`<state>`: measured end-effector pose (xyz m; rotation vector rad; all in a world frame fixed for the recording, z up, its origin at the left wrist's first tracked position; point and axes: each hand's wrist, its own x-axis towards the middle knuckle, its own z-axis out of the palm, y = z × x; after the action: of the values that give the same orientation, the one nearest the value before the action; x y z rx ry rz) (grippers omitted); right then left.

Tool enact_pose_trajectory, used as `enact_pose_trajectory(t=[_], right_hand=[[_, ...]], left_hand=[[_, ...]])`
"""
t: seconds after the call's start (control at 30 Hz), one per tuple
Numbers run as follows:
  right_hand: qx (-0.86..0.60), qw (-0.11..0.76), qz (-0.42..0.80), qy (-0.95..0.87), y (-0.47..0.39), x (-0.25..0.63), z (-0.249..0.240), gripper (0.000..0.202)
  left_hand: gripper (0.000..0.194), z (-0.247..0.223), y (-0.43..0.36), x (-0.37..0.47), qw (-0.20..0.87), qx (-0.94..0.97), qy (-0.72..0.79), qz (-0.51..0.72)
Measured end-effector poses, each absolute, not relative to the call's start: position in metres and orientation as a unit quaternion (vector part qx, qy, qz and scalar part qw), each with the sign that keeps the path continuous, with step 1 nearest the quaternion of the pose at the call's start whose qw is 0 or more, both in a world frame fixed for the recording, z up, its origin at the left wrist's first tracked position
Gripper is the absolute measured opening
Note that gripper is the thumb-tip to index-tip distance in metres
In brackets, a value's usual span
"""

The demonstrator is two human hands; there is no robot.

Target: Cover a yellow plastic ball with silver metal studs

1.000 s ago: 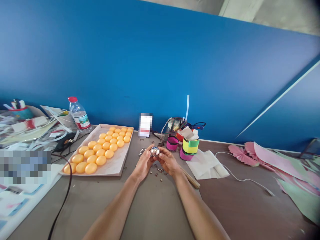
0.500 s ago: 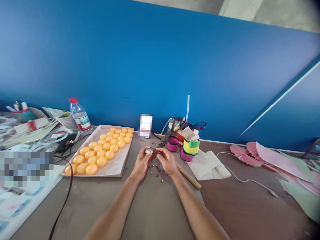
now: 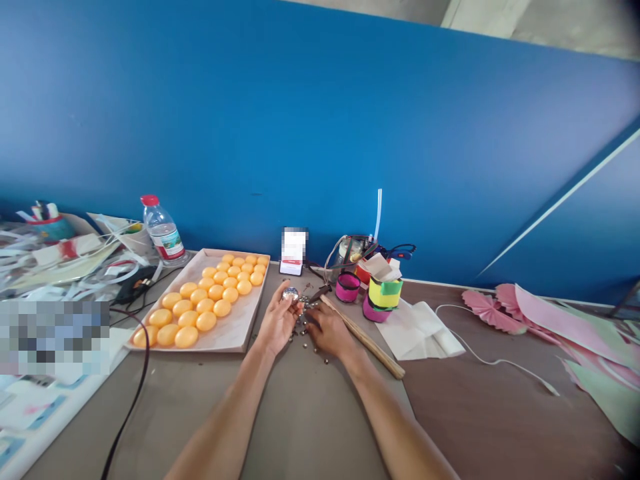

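Observation:
My left hand [image 3: 277, 321] holds a small shiny silver ball [image 3: 289, 294] at its fingertips, just right of the tray's near corner. My right hand [image 3: 327, 329] lies palm down on the table over a scatter of several small silver studs [image 3: 306, 331], its fingers reaching into them. A wooden stick [image 3: 363, 338] lies on the table right beside my right hand. Whether that hand pinches a stud is hidden.
A tray [image 3: 234, 333] of several yellow balls sits at the left, with a water bottle [image 3: 161, 230] behind it. Coloured tape rolls [image 3: 382, 297], white paper [image 3: 421, 329], a white cable [image 3: 500, 365] and pink paper fans [image 3: 487, 305] lie to the right. A black cable [image 3: 134, 385] crosses the left.
My hands came apart. The left one kept the silver ball and moved left toward the tray. The right one dropped onto the studs on the table.

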<state>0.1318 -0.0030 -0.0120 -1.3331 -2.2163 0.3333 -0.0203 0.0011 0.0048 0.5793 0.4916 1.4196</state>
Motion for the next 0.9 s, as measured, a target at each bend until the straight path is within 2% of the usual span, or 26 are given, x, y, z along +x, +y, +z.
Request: enact_pose_trajectory(t=[0.17,0.3,0.53,0.63,0.73,0.9], right_hand=[[-0.505,0.213,0.104,-0.830,-0.0068,0.1244,-0.0064,0.016],[-0.490,0.243,0.132,-0.827,-0.0065,0.1252,-0.0045,0.017],[-0.465,0.211,0.155,-0.845,-0.0065,0.1255,-0.0049,0.016],[-0.475,0.214,0.158,-0.839,-0.0065,0.1233,-0.0075,0.014],[-0.472,0.244,0.178,-0.828,-0.0059,0.1235,-0.0110,0.015],[-0.470,0.352,0.230,-0.776,-0.0036,0.1261,-0.0073,0.013]], left_hand=[[0.052,0.0048,0.0005,-0.0206,0.726,0.233,0.198,0.616],[0.050,0.0049,-0.0009,-0.0196,0.729,0.239,0.195,0.611],[0.031,0.0008,0.0006,-0.0181,0.725,0.247,0.203,0.610],[0.029,0.0006,0.0007,-0.0179,0.727,0.249,0.207,0.606],[0.030,0.0035,-0.0007,-0.0175,0.728,0.249,0.210,0.604],[0.031,0.0076,-0.0026,-0.0164,0.727,0.249,0.221,0.600]])
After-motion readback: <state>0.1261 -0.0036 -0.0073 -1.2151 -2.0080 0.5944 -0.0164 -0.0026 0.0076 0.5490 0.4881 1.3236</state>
